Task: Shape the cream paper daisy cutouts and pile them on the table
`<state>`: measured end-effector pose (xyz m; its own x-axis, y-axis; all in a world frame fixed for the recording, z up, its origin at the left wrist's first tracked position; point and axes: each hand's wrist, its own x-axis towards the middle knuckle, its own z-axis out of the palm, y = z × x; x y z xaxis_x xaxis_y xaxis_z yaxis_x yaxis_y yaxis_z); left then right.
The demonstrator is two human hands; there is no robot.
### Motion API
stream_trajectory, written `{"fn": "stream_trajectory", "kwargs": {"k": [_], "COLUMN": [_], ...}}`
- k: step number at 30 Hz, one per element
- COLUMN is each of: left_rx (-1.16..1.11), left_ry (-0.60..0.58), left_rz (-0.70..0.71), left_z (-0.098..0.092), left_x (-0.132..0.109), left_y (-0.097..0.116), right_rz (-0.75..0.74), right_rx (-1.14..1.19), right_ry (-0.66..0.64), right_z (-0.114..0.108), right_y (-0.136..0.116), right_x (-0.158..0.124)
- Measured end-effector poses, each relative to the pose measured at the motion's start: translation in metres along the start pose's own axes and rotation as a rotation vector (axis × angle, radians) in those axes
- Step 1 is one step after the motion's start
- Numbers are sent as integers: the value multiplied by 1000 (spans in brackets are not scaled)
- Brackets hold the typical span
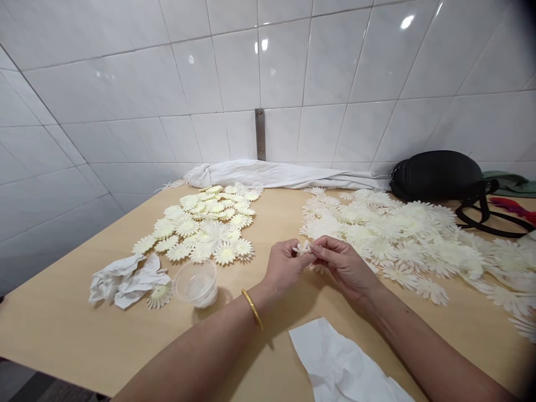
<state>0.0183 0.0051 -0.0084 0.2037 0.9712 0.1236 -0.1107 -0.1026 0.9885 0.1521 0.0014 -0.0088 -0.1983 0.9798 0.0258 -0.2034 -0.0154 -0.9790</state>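
Note:
Between both hands, over the middle of the table, is a small white flower cutout [302,249], largely covered by fingers. My left hand [286,262], with a gold bangle at the wrist, is closed on its left side. The fingertips of my right hand [341,262] pinch its right edge. To the right of my hands spreads a big heap of pale cream flower cutouts [389,229]. A second group of yellowish flower cutouts [205,223] lies to the left. Nearer to me on the left stands a clear plastic cup [196,283].
Crumpled white tissues [125,279] lie by the cup, beside a single flower cutout [159,297]. A white paper sheet [341,363] is at the front. Along the tiled wall are a rolled white cloth [268,174] and a black bag [438,174] with a strap.

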Motion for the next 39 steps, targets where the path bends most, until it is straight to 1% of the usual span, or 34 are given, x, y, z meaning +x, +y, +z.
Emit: {"fn": "stream_trajectory", "kwargs": {"k": [3,5,6,7,9,11,12,14,15,18,20,22,25,28,30,32,34,36,37,39], "left_rx": [-29,-82,-109,-139,-205,-260,-283,-310,-310,-268,-233,-212,-219,-230,-227,-236,-275,-343,-379,-426], "left_ry": [-74,-112,-111,-92,-16,52,67,62,51,39,35,31,42,26,-5,-30,-51,-94,-119,-147], "left_rz": [-12,-28,-40,-56,-102,-156,-178,-202,-209,-220,-211,-192,-178,-187,-210,-248,-295,-327,-327,-302], "left_z": [1,2,2,1,-1,-4,-5,-6,-6,-5,-4,-3,-2,-2,-2,-2,-2,-3,-3,-4], "left_x": [-2,-3,-2,-1,1,4,5,7,7,5,3,2,1,1,2,3,3,4,4,5], "left_y": [2,2,2,2,0,-2,-3,-5,-5,-4,-2,1,3,3,2,0,-3,-4,-5,-6], "right_rz": [-60,-153,-201,-244,-296,-305,-303,-319,-352,-523,-611,-602,-437,-271,-210,-201,-220,-252,-279,-346], "right_rx": [-64,-207,-296,-380,-499,-560,-587,-676,-743,-965,-1015,-942,-715,-493,-378,-308,-293,-348,-407,-549], "right_ry": [88,175,227,285,404,493,520,554,569,609,590,518,317,61,-81,-143,-120,-39,27,201], "right_z": [-1,-2,-3,-5,-9,-15,-18,-22,-23,-22,-17,-11,-1,8,12,14,13,9,7,1], "right_y": [1,1,0,0,-2,-4,-4,-4,-3,-2,-3,-4,-6,-5,-3,0,3,5,6,6], "right_x": [1,2,2,3,4,6,7,9,9,8,6,3,-1,-5,-6,-6,-5,-3,-2,0]}}
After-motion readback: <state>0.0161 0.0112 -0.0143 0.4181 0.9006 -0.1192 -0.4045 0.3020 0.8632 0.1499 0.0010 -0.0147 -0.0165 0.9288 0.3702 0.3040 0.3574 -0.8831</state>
